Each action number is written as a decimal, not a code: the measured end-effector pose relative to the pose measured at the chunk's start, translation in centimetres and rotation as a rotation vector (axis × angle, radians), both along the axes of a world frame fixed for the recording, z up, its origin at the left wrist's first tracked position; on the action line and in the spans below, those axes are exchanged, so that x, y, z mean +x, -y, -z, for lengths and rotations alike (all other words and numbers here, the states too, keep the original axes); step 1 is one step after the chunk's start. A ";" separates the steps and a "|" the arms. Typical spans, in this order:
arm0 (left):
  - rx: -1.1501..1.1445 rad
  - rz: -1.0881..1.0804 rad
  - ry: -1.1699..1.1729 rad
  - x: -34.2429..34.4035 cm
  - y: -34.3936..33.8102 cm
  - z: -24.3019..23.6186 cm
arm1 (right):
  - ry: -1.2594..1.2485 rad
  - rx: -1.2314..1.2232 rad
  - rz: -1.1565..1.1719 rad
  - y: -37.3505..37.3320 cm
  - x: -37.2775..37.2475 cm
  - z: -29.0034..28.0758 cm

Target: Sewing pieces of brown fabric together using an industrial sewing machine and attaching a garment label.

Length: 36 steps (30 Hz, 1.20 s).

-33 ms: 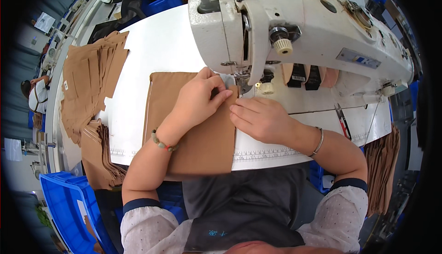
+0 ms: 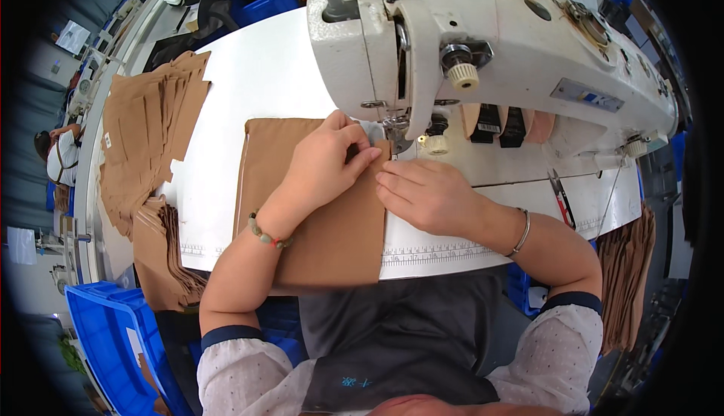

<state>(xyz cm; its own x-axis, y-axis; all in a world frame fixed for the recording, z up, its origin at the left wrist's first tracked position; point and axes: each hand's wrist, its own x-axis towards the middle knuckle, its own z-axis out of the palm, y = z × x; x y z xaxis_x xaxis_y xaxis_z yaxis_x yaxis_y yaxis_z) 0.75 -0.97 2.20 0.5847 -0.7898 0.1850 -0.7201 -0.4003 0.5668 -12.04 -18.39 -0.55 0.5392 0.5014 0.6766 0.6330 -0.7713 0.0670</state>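
Observation:
A brown fabric panel [image 2: 332,235] lies flat on the white sewing table, its right edge running up to the presser foot [image 2: 397,131] of a white sewing machine [image 2: 483,31]. My left hand [image 2: 328,156] rests on the panel's upper part, thumb and fingers pinched on the cloth near its right edge. Facing it, my right hand [image 2: 426,193] has its fingers pressed together on that same edge, just below the foot. The fingertips of both hands are close to each other, and the needle's tip is too small to make out.
Stacked brown fabric pieces [image 2: 147,129] lie at the left, with some draped over the table edge. Small thread snips [image 2: 562,199] rest on the right. A ruler strip [image 2: 437,254] follows the front edge. A blue crate [image 2: 121,340] stands lower left; brown pieces [image 2: 630,280] hang at right.

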 end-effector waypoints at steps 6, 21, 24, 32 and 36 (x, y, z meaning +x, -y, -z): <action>0.007 -0.001 0.080 -0.1 0.3 0.2 | -0.020 0.022 0.012 -0.2 0.0 0.6; 0.011 -0.026 0.076 -0.3 0.3 0.3 | -0.114 0.035 -0.001 -0.2 -0.1 0.2; -0.015 -0.029 0.079 -0.4 0.3 0.4 | -0.181 0.052 -0.043 0.1 -0.2 -0.3; -0.095 0.183 0.534 -0.7 0.2 1.3 | -0.056 -0.020 -0.012 0.0 0.3 0.2; 0.020 0.267 0.600 -2.2 -1.3 1.4 | -0.024 -0.017 -0.025 0.2 0.5 0.9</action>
<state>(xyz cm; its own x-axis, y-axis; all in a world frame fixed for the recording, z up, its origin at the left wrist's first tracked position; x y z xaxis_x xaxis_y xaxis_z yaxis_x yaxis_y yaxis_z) -1.48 0.29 0.79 0.1682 -0.9003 0.4015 -0.9849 -0.1706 0.0302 -11.52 -18.56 -1.50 0.5425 0.5265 0.6546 0.6536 -0.7541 0.0647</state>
